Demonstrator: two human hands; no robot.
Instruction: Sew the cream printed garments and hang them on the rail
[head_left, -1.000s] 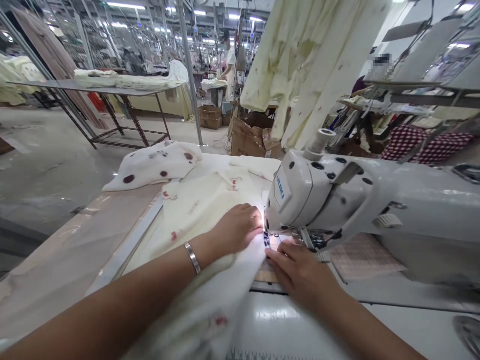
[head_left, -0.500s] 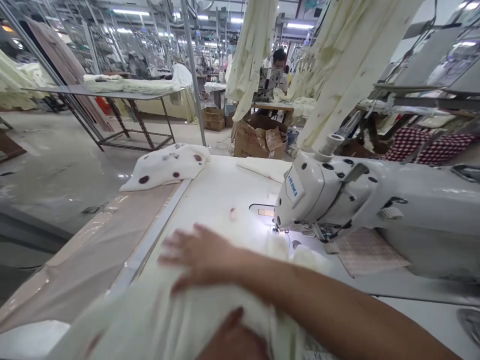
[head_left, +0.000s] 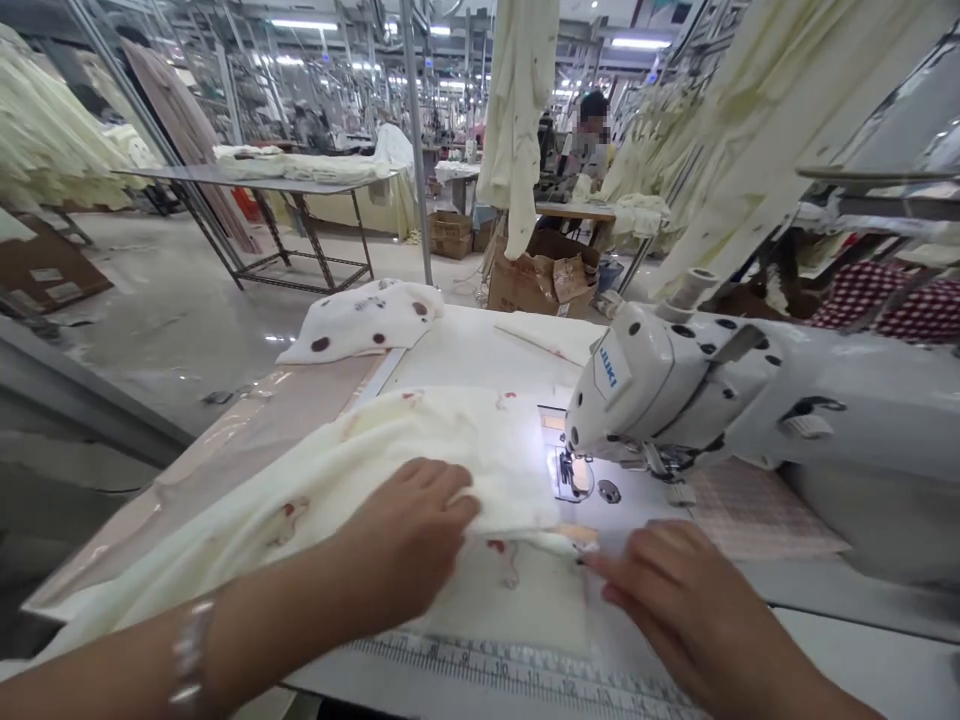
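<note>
A cream cloth with small reddish printed figures [head_left: 337,460] spreads over the sewing table in front of me. My left hand [head_left: 424,525] presses down on its middle, fingers curled and gathering the cloth. At the cloth's right edge, my right hand [head_left: 675,585] pinches a folded corner between thumb and fingertips. Just beyond that corner stands the white sewing machine [head_left: 645,390], its needle area lit. The cloth's edge lies left of and in front of the presser foot [head_left: 568,472], not under it.
A spotted white cloth [head_left: 367,320] lies at the table's far left corner. A printed ruler strip [head_left: 502,670] runs along the front edge. Cream garments [head_left: 517,120] hang ahead, above a cardboard box [head_left: 540,280]. Another person [head_left: 589,140] sits farther back.
My right hand has gone from reaching across the left side to the cloth's right edge. My left hand now rests on the cloth, which lies flatter beside the needle.
</note>
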